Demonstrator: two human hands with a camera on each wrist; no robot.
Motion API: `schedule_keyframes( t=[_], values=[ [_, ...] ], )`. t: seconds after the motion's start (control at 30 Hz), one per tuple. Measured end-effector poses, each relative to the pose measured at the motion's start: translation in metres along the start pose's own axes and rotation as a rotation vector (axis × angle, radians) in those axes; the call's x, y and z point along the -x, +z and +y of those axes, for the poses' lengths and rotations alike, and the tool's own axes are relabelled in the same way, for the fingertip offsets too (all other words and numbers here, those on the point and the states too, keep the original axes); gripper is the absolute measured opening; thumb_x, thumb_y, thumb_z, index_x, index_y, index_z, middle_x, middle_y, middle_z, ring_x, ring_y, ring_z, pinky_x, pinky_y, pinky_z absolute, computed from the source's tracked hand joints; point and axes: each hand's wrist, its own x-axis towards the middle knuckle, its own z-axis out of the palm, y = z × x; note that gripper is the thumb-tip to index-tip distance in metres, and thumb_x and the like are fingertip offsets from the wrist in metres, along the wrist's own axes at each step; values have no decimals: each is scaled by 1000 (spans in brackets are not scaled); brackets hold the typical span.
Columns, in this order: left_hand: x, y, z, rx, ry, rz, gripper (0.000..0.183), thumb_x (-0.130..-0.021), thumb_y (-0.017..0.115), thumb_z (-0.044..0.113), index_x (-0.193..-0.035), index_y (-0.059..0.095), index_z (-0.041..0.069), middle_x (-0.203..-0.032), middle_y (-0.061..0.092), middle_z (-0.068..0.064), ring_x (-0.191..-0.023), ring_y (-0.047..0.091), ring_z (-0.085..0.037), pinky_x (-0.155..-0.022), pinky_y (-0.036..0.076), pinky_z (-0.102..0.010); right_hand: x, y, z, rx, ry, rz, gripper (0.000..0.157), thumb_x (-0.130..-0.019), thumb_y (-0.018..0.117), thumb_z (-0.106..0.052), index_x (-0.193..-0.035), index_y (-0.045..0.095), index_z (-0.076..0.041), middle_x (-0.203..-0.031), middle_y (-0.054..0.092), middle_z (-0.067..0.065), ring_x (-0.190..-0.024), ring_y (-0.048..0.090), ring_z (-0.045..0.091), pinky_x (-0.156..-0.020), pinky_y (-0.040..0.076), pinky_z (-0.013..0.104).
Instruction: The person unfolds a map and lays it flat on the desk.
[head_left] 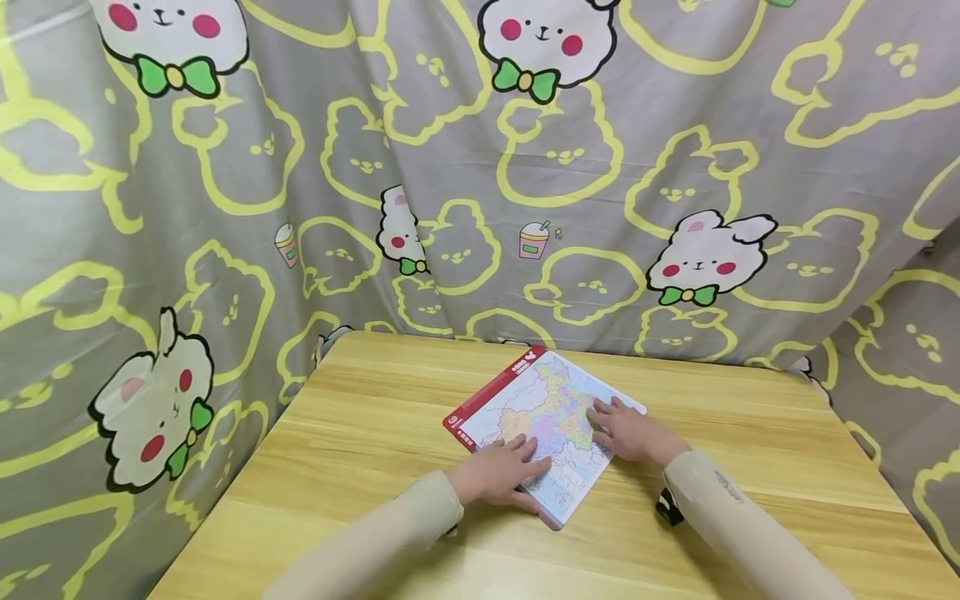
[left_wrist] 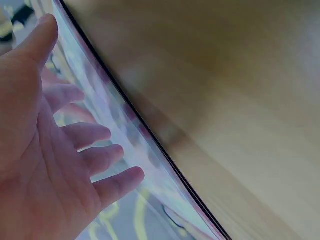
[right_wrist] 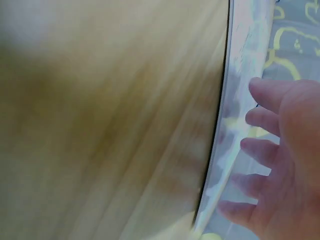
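A rectangular map sheet (head_left: 547, 392) with a red band along one side and a multicoloured printed map lies tilted on the wooden table. My left hand (head_left: 498, 473) rests on its near left side with fingers spread. On its right edge lies my right hand (head_left: 632, 429), fingers also spread. In the left wrist view, the palm of the left hand (left_wrist: 50, 145) shows beside the thin dark edge of the sheet (left_wrist: 107, 95). The right wrist view has the right hand (right_wrist: 280, 155) with straight fingers against the sheet (right_wrist: 240, 55).
The wooden table (head_left: 352, 417) extends around the sheet on all sides. A grey curtain (head_left: 465, 125) with yellow outlines and white rabbit faces hangs behind the table and along its left and right. A small black-and-white object (head_left: 669, 507) shows under the right wrist.
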Motion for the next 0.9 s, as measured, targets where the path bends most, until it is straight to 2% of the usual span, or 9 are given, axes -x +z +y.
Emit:
schedule_keyframes(
  t=[0.27,0.47,0.73,0.9],
  values=[
    [11,2,-36,77,-85,19,75,-87,51,62,-149,32,25,-153,25,-13,-140,23,-30,-108,28,-45,18,6,-26,28,-66,60,47,-96,55,-25,-133,50,5,-139,40,30,-124,30,60,-100,28,63],
    [12,4,-58,102,-102,49,80,-86,53,61,-150,29,20,-153,24,-15,-139,22,-34,-108,26,-47,29,10,-47,28,-96,55,49,-95,57,-26,-134,50,2,-141,38,28,-126,29,57,-102,27,61],
    [12,4,-78,101,-104,75,77,-86,53,60,-148,34,19,-152,26,-19,-139,20,-37,-109,25,-48,38,14,-70,12,-140,34,51,-94,58,-29,-135,50,0,-142,38,27,-127,30,56,-103,27,60],
    [10,4,-86,110,-123,58,77,-86,53,60,-149,33,20,-152,23,-20,-140,18,-37,-109,26,-46,40,19,-78,20,-160,25,53,-94,58,-33,-135,50,-1,-142,39,26,-127,31,55,-103,27,58]
  ],
)
